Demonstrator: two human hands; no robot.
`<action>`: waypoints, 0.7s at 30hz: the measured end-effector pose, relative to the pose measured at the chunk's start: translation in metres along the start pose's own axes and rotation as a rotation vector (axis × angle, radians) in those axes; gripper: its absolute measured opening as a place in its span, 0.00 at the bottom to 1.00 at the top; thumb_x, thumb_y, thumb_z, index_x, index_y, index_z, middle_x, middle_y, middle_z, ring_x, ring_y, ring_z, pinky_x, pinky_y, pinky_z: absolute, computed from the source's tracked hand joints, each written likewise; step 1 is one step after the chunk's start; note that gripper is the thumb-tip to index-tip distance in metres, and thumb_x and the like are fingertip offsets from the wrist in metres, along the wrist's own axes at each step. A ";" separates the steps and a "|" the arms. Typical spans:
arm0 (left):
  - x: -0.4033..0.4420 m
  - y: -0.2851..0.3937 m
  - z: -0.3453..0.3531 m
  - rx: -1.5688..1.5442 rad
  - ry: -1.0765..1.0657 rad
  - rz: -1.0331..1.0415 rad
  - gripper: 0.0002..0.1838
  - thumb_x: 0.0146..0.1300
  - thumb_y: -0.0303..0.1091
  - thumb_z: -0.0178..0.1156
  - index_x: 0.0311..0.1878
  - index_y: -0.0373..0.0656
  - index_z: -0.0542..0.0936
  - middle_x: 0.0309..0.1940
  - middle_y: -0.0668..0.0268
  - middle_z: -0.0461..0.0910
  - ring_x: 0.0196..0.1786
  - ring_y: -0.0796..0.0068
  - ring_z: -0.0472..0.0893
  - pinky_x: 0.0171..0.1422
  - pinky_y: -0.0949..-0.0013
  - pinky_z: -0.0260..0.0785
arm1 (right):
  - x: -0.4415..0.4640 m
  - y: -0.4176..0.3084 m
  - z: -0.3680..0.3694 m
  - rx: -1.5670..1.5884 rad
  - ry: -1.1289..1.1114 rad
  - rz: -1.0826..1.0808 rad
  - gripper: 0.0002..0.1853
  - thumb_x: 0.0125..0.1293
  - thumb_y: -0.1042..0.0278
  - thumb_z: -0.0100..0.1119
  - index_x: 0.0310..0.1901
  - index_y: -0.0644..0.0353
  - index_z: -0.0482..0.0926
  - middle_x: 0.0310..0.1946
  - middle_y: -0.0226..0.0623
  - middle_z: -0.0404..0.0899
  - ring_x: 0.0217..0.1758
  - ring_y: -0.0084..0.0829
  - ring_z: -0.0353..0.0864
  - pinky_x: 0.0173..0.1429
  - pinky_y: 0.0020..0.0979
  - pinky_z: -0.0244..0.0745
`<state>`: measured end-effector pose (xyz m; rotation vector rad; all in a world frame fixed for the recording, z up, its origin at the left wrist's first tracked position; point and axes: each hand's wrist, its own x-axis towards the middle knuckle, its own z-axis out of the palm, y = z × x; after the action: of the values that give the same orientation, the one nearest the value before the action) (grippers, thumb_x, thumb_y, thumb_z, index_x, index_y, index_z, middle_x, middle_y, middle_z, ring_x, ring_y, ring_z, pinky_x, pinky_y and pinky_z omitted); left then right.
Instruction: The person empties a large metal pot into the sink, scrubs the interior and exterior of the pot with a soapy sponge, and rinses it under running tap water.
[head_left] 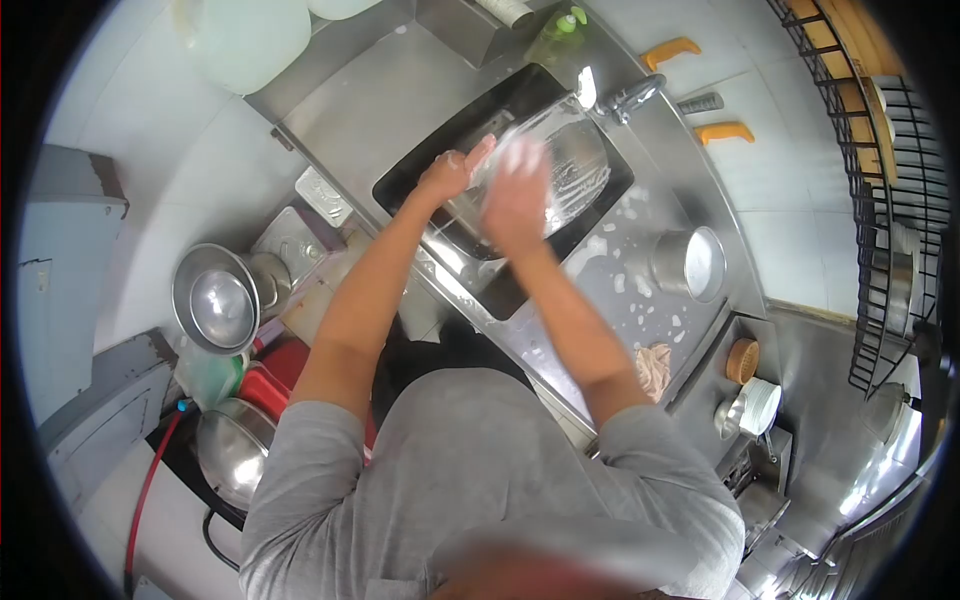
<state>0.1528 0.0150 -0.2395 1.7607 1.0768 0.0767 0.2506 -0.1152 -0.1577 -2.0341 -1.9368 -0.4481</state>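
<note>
A sudsy, see-through or shiny container [585, 165] is tilted over the black sink basin [400, 185], beneath the faucet. My left hand [450, 173] is at its near left edge, fingers closed around the rim. My right hand [518, 195] lies against the soapy inner side, smeared by motion. Whether it has a sponge or cloth under it, I cannot tell. White foam streaks cover the container's right part. The faucet [632, 98] reaches in over the basin's far corner.
A metal pot [688, 264] stands on the foam-spotted steel counter, with a crumpled cloth [654, 372] nearer me. A green-topped soap bottle [556, 38] is behind the basin. Orange-handled tools [670, 52] hang on the wall. Metal bowls [218, 300] sit at left, a wire rack [870, 180] at right.
</note>
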 end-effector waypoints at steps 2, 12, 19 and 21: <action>-0.028 0.022 -0.006 0.048 0.098 0.059 0.43 0.67 0.74 0.38 0.56 0.43 0.83 0.50 0.38 0.80 0.57 0.35 0.76 0.67 0.50 0.65 | 0.040 0.068 0.031 0.081 0.067 0.374 0.24 0.60 0.73 0.51 0.58 0.78 0.71 0.61 0.66 0.71 0.64 0.64 0.69 0.69 0.54 0.64; -0.010 0.019 -0.003 0.077 0.124 -0.048 0.59 0.58 0.85 0.34 0.48 0.28 0.84 0.53 0.36 0.79 0.62 0.39 0.77 0.68 0.50 0.67 | -0.080 0.033 -0.002 0.061 -0.051 -0.102 0.29 0.63 0.72 0.49 0.66 0.75 0.68 0.66 0.61 0.68 0.71 0.60 0.65 0.77 0.57 0.56; -0.019 0.020 0.000 0.072 0.154 -0.055 0.56 0.60 0.84 0.34 0.44 0.32 0.86 0.48 0.37 0.81 0.58 0.37 0.78 0.66 0.49 0.68 | -0.082 0.023 -0.009 0.082 -0.035 -0.019 0.32 0.62 0.73 0.53 0.69 0.70 0.65 0.69 0.62 0.64 0.75 0.62 0.59 0.80 0.54 0.51; -0.017 0.020 -0.002 0.071 0.137 -0.013 0.55 0.61 0.83 0.34 0.41 0.33 0.86 0.47 0.37 0.82 0.57 0.37 0.78 0.66 0.49 0.68 | -0.089 0.026 -0.012 0.121 -0.048 -0.151 0.31 0.65 0.69 0.50 0.69 0.74 0.64 0.67 0.57 0.67 0.74 0.61 0.61 0.79 0.52 0.54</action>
<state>0.1542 0.0035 -0.2159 1.8330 1.2020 0.1550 0.2726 -0.2021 -0.1836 -1.8481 -2.1012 -0.3103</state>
